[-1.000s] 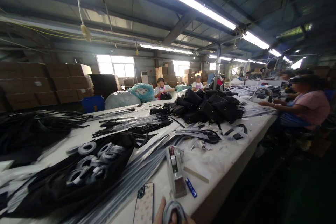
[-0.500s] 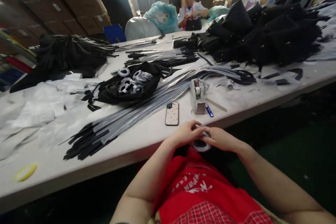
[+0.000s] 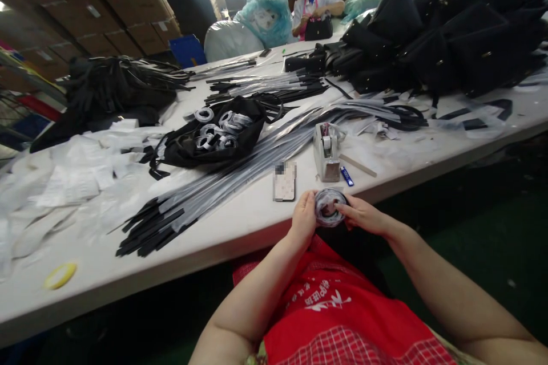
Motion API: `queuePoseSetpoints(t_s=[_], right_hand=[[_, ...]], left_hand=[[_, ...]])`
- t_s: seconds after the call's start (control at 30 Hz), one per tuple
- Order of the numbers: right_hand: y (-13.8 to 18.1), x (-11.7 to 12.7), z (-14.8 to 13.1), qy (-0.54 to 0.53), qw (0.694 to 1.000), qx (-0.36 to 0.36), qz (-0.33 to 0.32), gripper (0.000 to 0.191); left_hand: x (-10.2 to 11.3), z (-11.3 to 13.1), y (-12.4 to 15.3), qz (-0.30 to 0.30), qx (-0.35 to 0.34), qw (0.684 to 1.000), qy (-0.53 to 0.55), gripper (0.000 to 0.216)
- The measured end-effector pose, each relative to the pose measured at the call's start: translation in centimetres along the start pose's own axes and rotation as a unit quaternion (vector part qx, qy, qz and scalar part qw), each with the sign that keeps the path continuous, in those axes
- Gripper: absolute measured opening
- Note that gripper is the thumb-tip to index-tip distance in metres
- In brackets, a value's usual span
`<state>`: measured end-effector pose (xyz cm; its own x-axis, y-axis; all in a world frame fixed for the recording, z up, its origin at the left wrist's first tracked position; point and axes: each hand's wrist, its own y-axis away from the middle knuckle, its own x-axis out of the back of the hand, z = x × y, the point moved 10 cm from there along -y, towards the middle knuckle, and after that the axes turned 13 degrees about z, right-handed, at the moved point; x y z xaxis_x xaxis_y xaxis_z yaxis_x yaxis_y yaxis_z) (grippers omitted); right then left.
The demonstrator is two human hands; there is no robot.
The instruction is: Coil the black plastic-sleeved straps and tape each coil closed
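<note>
Between my hands, just off the table's front edge, is a rolled-up coil of plastic-wrapped strap (image 3: 321,208), its round opening facing up towards me. My left hand (image 3: 304,212) grips the coil's left side. My right hand (image 3: 363,214) holds the right side, with fingertips reaching over the rim into the opening. A tape dispenser (image 3: 329,162) stands on the table just beyond the coil, with a small blue packet (image 3: 347,176) beside it. To the left of the dispenser lies a phone (image 3: 285,182).
Long plastic-sleeved black straps (image 3: 240,185) run diagonally across the white table (image 3: 205,245). Several finished coils (image 3: 212,137) lie on a black cloth bag. Black bags (image 3: 449,40) are piled at right. A yellow tape roll (image 3: 60,276) lies front left. A co-worker (image 3: 317,8) sits across.
The coil has come up and tilted so its opening faces me. My hands have parted from above it to its two sides. The view has shifted slightly.
</note>
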<state>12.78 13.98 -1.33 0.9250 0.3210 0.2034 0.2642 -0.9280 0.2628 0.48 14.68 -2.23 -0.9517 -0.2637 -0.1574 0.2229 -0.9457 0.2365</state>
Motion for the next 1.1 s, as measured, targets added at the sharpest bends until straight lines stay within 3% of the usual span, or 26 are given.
queuePoseSetpoints(t_s=[0.1,0.17,0.27,0.4,0.5,0.57,0.6,0.67,0.73,0.8,0.93,1.1], right_hand=[[1.5,0.2,0.0,0.094,0.985,-0.010,-0.145,0.046],[2.7,0.1,0.5,0.124,0.970,-0.020,-0.208,0.042],[4.4,-1.3,1.9,0.131,0.952,-0.033,-0.276,0.040],[7.0,-4.3,4.2,0.111,0.927,-0.038,-0.355,0.039],[7.3,-5.1,5.4,0.115,0.925,-0.048,-0.360,0.039],[5.6,-3.9,5.2,0.126,0.941,-0.036,-0.312,0.038],[3.8,-2.3,4.7,0.145,0.956,-0.012,-0.254,0.037],[-0.9,3.4,2.9,0.232,0.970,0.058,-0.041,0.031],[-4.1,10.1,0.8,0.329,0.918,0.113,0.190,0.026],[-6.1,14.3,0.2,0.385,0.860,0.122,0.313,0.023],[-8.7,16.4,1.9,0.412,0.833,0.133,0.345,0.021],[-9.0,17.4,3.9,0.391,0.837,0.147,0.354,0.024]], left_hand=[[-1.0,0.1,1.9,-0.106,-0.041,0.987,-0.112,0.038],[-1.9,0.3,3.9,-0.168,-0.093,0.963,-0.189,0.035],[-2.3,0.1,6.8,-0.205,-0.146,0.934,-0.253,0.036],[-2.5,-1.7,9.1,-0.271,-0.117,0.917,-0.268,0.036],[-2.6,-2.7,9.6,-0.323,-0.071,0.907,-0.262,0.032],[-2.0,-3.1,9.3,-0.309,-0.045,0.913,-0.263,0.029],[-1.7,-3.2,9.1,-0.295,-0.031,0.918,-0.263,0.029],[-1.0,-3.6,8.8,-0.269,-0.004,0.928,-0.259,0.028],[-0.5,-3.9,8.8,-0.258,0.015,0.932,-0.255,0.029],[-0.4,-3.9,8.9,-0.255,0.021,0.934,-0.249,0.027],[-0.1,-4.0,8.7,-0.237,0.040,0.940,-0.242,0.027],[0.0,-4.7,8.5,-0.230,0.062,0.945,-0.225,0.029]])
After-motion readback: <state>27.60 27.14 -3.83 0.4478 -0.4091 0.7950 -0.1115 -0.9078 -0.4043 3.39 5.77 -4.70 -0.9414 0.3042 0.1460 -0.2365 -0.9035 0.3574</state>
